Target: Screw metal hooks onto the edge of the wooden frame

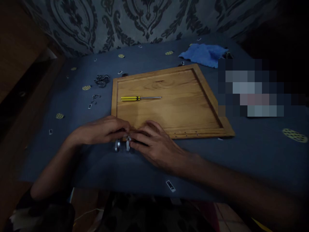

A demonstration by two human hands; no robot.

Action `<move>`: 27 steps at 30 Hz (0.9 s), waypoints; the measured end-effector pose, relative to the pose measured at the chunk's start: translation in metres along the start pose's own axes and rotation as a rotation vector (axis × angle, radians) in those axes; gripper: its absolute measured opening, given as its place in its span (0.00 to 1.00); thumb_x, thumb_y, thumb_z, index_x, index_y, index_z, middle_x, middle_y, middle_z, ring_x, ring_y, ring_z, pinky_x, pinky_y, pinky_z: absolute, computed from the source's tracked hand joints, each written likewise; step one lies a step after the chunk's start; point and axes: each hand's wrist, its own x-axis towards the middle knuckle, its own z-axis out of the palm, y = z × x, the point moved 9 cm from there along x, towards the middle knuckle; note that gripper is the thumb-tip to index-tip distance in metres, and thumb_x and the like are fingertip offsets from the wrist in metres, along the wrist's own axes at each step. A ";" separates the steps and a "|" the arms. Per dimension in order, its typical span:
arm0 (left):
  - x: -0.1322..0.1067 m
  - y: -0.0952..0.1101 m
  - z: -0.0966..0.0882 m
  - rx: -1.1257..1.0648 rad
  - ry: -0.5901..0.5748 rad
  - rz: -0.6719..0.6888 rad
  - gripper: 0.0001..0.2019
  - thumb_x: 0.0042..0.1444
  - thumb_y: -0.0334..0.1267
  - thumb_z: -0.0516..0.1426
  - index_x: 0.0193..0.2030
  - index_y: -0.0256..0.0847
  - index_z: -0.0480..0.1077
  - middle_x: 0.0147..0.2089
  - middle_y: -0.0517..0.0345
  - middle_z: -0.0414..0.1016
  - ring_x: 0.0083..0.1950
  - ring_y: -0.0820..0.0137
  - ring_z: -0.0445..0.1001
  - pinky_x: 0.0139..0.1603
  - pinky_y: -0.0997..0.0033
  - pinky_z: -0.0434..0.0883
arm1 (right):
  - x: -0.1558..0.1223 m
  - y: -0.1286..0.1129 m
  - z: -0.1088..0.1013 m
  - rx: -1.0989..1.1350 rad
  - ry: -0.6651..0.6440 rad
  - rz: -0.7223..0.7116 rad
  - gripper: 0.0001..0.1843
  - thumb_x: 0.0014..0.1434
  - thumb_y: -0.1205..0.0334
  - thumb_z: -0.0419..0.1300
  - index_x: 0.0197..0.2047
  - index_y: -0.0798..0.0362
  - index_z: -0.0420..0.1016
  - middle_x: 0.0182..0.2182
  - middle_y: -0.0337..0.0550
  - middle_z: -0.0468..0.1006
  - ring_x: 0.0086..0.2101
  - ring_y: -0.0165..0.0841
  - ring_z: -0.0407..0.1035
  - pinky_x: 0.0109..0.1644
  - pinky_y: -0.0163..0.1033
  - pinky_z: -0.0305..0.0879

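A wooden framed panel (166, 112) lies flat on the blue-grey cloth. At its near left corner is a small silver metal fitting (127, 145) with two rounded parts jutting over the near edge; its exact kind is hard to see in the dim light. My left hand (108, 129) has its fingers bent and pinched together at the top of the fitting. From the right, my right hand (154, 145) presses its fingertips against the same piece. On the panel rests a yellow and black screwdriver (140, 98), its shaft to the right, touched by neither hand.
Left of the panel are a heap of dark metal pieces (101, 80) and several small screws or bits (96, 97). A blue cloth (205, 54) is bunched at the back right. A blurred-out patch (253, 88) covers the right side. Patterned fabric (135, 19) rises behind.
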 end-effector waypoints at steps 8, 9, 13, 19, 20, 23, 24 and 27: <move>0.000 -0.001 0.001 0.044 -0.002 -0.018 0.11 0.67 0.42 0.50 0.40 0.40 0.71 0.36 0.59 0.75 0.36 0.72 0.72 0.38 0.75 0.64 | 0.000 0.001 0.000 -0.011 -0.019 0.011 0.14 0.70 0.69 0.51 0.53 0.52 0.75 0.49 0.45 0.80 0.50 0.40 0.65 0.62 0.56 0.58; 0.000 -0.001 0.001 0.041 0.003 -0.016 0.11 0.67 0.42 0.50 0.40 0.40 0.71 0.36 0.59 0.75 0.36 0.72 0.72 0.38 0.75 0.64 | 0.000 0.001 0.000 -0.013 -0.020 0.009 0.15 0.71 0.69 0.51 0.53 0.51 0.75 0.49 0.44 0.80 0.50 0.40 0.65 0.62 0.55 0.58; 0.000 0.000 0.000 0.032 0.003 -0.024 0.12 0.66 0.43 0.50 0.40 0.40 0.70 0.35 0.59 0.75 0.35 0.72 0.72 0.37 0.74 0.64 | 0.000 0.000 0.000 -0.013 -0.013 0.006 0.15 0.71 0.69 0.50 0.53 0.52 0.75 0.49 0.45 0.80 0.49 0.40 0.65 0.61 0.56 0.58; 0.001 0.001 0.002 0.043 -0.011 -0.046 0.12 0.66 0.43 0.51 0.37 0.39 0.70 0.33 0.60 0.74 0.33 0.73 0.71 0.34 0.75 0.62 | 0.000 0.001 0.000 -0.020 -0.004 0.012 0.14 0.70 0.69 0.51 0.52 0.52 0.76 0.49 0.45 0.80 0.50 0.40 0.65 0.62 0.56 0.57; 0.002 0.001 0.002 0.045 -0.012 -0.046 0.12 0.66 0.43 0.51 0.37 0.39 0.70 0.32 0.59 0.74 0.33 0.73 0.70 0.34 0.75 0.62 | 0.000 0.001 -0.001 -0.022 0.000 0.012 0.14 0.70 0.70 0.51 0.52 0.53 0.76 0.49 0.45 0.80 0.49 0.40 0.65 0.62 0.56 0.57; 0.003 0.001 0.003 0.046 -0.021 -0.058 0.13 0.66 0.44 0.51 0.37 0.39 0.70 0.33 0.59 0.74 0.34 0.73 0.70 0.34 0.75 0.62 | -0.001 0.000 -0.001 -0.025 0.005 0.005 0.13 0.69 0.70 0.52 0.51 0.54 0.76 0.49 0.45 0.80 0.49 0.40 0.65 0.63 0.57 0.56; 0.003 0.000 0.002 0.044 -0.019 -0.067 0.13 0.66 0.44 0.50 0.37 0.39 0.70 0.34 0.59 0.74 0.33 0.73 0.70 0.34 0.75 0.62 | -0.001 0.000 0.000 -0.020 0.001 0.002 0.13 0.69 0.70 0.52 0.52 0.54 0.76 0.49 0.45 0.80 0.49 0.40 0.65 0.62 0.57 0.56; 0.002 -0.002 0.000 0.024 0.000 -0.076 0.13 0.66 0.45 0.50 0.38 0.39 0.69 0.34 0.60 0.73 0.33 0.74 0.69 0.34 0.76 0.61 | -0.001 0.000 -0.001 -0.013 0.007 0.003 0.14 0.70 0.70 0.51 0.52 0.53 0.76 0.49 0.45 0.80 0.49 0.40 0.65 0.62 0.56 0.57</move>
